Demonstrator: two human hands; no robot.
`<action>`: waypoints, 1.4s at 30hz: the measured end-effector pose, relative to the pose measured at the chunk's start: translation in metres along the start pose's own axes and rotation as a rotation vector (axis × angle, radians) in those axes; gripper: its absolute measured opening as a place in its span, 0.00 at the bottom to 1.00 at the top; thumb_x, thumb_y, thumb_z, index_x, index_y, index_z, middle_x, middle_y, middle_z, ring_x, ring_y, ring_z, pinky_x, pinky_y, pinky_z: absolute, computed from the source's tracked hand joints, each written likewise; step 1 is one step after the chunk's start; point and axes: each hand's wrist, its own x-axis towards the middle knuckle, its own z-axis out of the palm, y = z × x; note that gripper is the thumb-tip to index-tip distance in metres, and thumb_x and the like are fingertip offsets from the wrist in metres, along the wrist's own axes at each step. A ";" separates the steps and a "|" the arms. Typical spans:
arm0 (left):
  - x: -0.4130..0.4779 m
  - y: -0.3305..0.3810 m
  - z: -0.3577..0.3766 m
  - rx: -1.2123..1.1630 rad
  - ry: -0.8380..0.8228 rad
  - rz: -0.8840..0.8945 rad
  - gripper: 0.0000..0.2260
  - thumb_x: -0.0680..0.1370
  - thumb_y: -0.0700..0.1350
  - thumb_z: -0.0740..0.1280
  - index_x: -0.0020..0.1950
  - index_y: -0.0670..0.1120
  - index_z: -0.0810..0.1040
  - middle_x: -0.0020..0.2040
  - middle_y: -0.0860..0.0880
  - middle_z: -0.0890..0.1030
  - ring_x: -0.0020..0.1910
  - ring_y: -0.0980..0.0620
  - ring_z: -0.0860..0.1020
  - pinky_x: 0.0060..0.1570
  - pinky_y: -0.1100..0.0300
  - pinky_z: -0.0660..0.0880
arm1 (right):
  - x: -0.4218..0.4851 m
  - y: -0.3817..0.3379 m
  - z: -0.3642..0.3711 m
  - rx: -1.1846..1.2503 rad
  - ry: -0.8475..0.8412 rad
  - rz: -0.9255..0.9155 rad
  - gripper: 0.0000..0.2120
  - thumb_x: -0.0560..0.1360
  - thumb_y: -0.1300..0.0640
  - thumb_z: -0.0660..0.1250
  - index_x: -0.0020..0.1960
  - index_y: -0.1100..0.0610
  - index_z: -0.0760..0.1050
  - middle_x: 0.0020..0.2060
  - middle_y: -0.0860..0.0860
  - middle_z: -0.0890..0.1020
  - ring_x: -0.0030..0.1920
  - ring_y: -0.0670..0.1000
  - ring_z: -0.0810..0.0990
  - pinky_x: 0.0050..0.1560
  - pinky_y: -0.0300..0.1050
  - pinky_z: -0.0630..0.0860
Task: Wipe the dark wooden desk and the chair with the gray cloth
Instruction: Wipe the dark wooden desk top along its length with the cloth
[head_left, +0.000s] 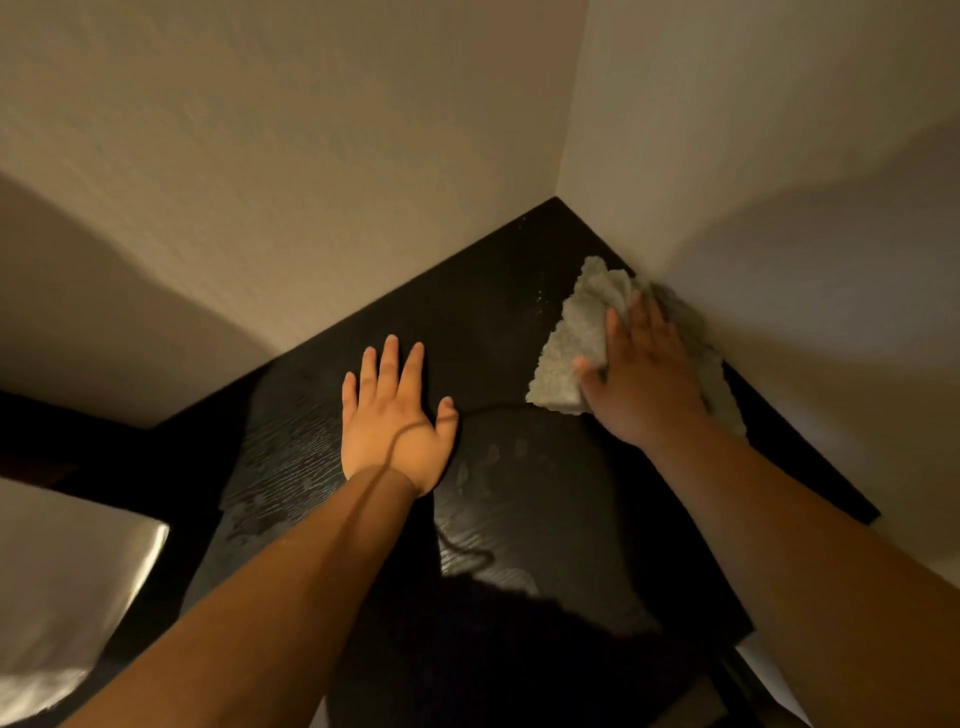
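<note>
Both arms outstretched; left hand (395, 421) flat, fingers spread; right hand (641, 379) flat, palm down.

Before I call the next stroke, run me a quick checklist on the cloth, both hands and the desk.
1. Gray cloth pressed flat on the dark wooden desk by the right hand: ok.
2. Left hand flat on the desk, off the cloth: ok.
3. Cloth reaches the right wall: ok.
4. Pale specks toward the far corner: not ok.
5. Chair wiped: cannot tell, not clearly in view.

Black wood-grain desk (488, 312), gray cloth (576, 338), cream walls (311, 156)
</note>
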 end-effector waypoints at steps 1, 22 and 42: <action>0.000 0.000 0.000 -0.002 -0.001 -0.002 0.34 0.82 0.64 0.53 0.86 0.54 0.52 0.87 0.49 0.49 0.85 0.46 0.45 0.83 0.45 0.44 | -0.013 -0.007 0.003 -0.015 -0.017 -0.054 0.44 0.79 0.32 0.36 0.85 0.59 0.40 0.84 0.62 0.41 0.84 0.61 0.39 0.83 0.60 0.44; 0.004 0.000 0.000 -0.007 -0.012 0.004 0.34 0.81 0.65 0.51 0.86 0.56 0.51 0.87 0.50 0.48 0.85 0.46 0.44 0.83 0.44 0.43 | -0.037 -0.016 0.016 -0.048 -0.015 -0.357 0.43 0.79 0.27 0.41 0.85 0.52 0.41 0.84 0.54 0.36 0.83 0.55 0.32 0.83 0.55 0.38; 0.005 0.003 -0.002 -0.045 -0.012 -0.004 0.35 0.80 0.64 0.54 0.86 0.56 0.52 0.87 0.50 0.48 0.85 0.47 0.43 0.83 0.45 0.42 | 0.050 -0.027 -0.002 -0.023 0.087 -0.090 0.43 0.79 0.31 0.42 0.86 0.53 0.43 0.85 0.57 0.41 0.84 0.60 0.40 0.83 0.59 0.40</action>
